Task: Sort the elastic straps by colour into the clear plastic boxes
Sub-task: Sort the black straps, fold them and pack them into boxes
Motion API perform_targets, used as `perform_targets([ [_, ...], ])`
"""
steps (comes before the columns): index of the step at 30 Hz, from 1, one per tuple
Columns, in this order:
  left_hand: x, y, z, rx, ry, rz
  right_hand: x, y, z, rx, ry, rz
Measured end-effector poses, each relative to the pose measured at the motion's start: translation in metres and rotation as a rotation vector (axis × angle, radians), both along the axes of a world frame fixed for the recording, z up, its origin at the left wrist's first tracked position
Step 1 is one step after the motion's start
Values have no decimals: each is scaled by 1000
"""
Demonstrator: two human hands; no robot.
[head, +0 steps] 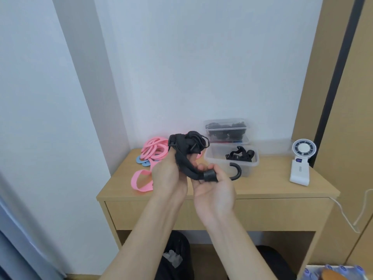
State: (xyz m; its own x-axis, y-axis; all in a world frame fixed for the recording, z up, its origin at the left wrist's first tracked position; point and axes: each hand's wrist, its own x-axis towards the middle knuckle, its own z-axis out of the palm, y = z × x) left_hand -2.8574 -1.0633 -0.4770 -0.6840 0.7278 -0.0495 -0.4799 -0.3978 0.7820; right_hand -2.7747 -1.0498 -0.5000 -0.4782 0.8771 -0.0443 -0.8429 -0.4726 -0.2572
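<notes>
A light wooden desk [262,182] with a shallow drawer front stands against a plain white wall [201,57]. A tan cabinet panel [347,118] with a dark vertical strip rises at the desk's right edge.

Both hands are raised above the front of the desk and share one black elastic strap [187,158]. The left hand [169,174] has its fingers curled round the strap's bunched, tangled part. The right hand [214,186] lies palm up and pinches the strap by the dark sleeve next to its metal hook [237,171], which curls out to the right.

At the back middle of the desk sits an open clear box [214,164] with a few black straps in it. Behind that, against the wall, is a lidded clear box [226,121] packed with more black ones, and it seems to rest on another container.

At the desk's back left corner lies a heap of pink straps [155,150] with some blue straps [141,160] at its edge. A single pink loop [141,180] lies nearer the front left.

On the right end of the desk stands a small white fan [301,158]. A pale cable [343,213] hangs off the desk's right side, and a black bin [175,255] sits under the desk.
</notes>
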Motion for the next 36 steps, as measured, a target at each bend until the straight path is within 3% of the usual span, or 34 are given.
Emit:
perform_targets([
  [3, 0, -12, 6, 81, 4, -147, 2, 14, -12, 70, -215, -29],
  [6, -4, -30, 11, 135, 205, -338, 10, 31, -21, 324, -528, 57],
  [8, -15, -38, 12, 143, 395, -470, 21, 42, -16, 504, -617, 167],
  [11, -23, -53, 16, -100, 758, -550, 40, 59, 5, 708, -694, 120],
  [13, -22, -58, 17, -321, 966, -500, 49, 69, 17, 933, -881, 18],
  [15, -19, -58, 16, -438, 1044, -418, 52, 74, 24, 1135, -1037, -67],
  [18, -16, -54, 11, -430, 988, -284, 54, 72, 31, 1267, -1079, -222],
  [26, 2, -34, -6, -385, 798, -24, 60, 73, 19, 1303, -1100, -571],
  [31, 6, -24, -16, -199, 361, -71, 55, 54, -15, 1442, -1066, -907],
  [36, 12, -24, -18, -100, 113, -109, 57, 41, -50, 1540, -1095, -761],
])
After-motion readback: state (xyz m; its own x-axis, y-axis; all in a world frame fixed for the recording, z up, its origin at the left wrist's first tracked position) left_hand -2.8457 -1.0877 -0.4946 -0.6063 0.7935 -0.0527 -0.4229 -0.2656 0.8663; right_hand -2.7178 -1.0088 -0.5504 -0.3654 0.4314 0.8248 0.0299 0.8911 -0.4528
